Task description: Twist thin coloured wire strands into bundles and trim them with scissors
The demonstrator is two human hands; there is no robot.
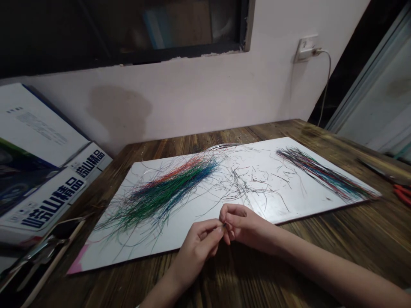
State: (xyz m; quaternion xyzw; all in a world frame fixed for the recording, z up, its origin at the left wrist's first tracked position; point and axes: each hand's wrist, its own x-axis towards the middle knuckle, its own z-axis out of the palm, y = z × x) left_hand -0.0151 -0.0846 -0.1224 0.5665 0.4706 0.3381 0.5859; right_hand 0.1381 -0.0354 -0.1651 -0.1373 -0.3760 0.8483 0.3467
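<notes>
My left hand (pixel 201 244) and my right hand (pixel 244 224) meet at the front edge of a white board (pixel 170 237). Thumb and fingers of both are closed in a pinch around a small dark piece (pixel 224 224), too small to name surely; it may be wire. Beyond them on the board lies a loose, spread bundle of thin coloured wires (pixel 167 188), orange, green and blue. Short dark wire scraps (pixel 239 184) are strewn over the board's middle. A tighter bundle of mixed wires (pixel 324 173) rests on its right part.
The board lies on a dark wooden table (pixel 337 239). Red-handled pliers or cutters (pixel 403 194) sit at the right edge. Printed boxes (pixel 54 192) and a tool with metal parts (pixel 45 252) are at left. A coil (pixel 221 146) lies behind the board; a plugged-in cable (pixel 329 72) hangs from the wall.
</notes>
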